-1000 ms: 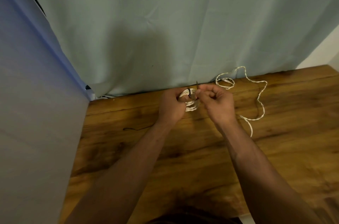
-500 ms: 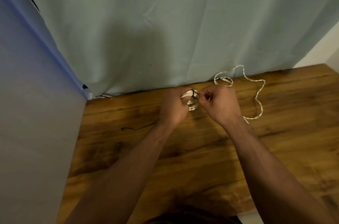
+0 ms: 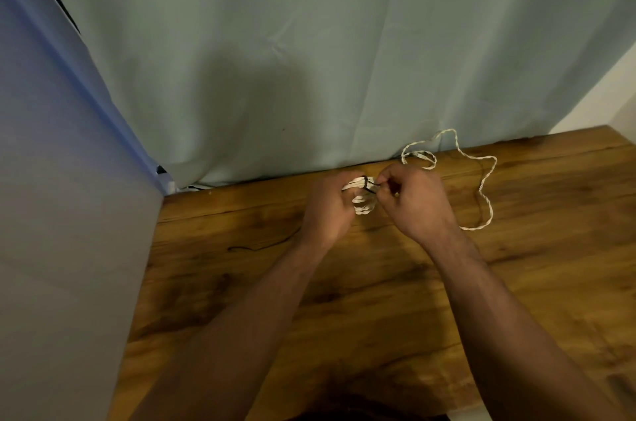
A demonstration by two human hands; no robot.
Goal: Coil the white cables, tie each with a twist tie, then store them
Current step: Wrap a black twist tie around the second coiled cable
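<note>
Grips the coiled white cable (image 3: pixel 364 206) in the left hand (image 3: pixel 327 208), fingers curled tight round the loops. Pinches an end of the black twist tie (image 3: pixel 367 183) with the right hand (image 3: pixel 418 205), thumb and forefinger closed on it, other fingers curled in. Has the tie looped round the upper part of the coil, between the two hands. Holds both hands close together, nearly touching, over the wooden counter (image 3: pixel 344 310) near its back edge. Cannot tell whether the coil touches the wood.

Has a second, loose white cable (image 3: pixel 481 185) lying in slack bends on the counter just right of the right hand, far loops up against the pale green curtain (image 3: pixel 309 59). Also a thin dark strand (image 3: pixel 261 246) flat on the counter, left of the left wrist; too thin to name.

Hemmed in on the left by a grey-blue panel (image 3: pixel 69 231) standing along the counter's side, and at the back by the curtain hanging down to the counter. Open wood for moving nearer the body, between and beside the forearms, and off to the right as far as the corner below a white wall (image 3: pixel 609 90).
</note>
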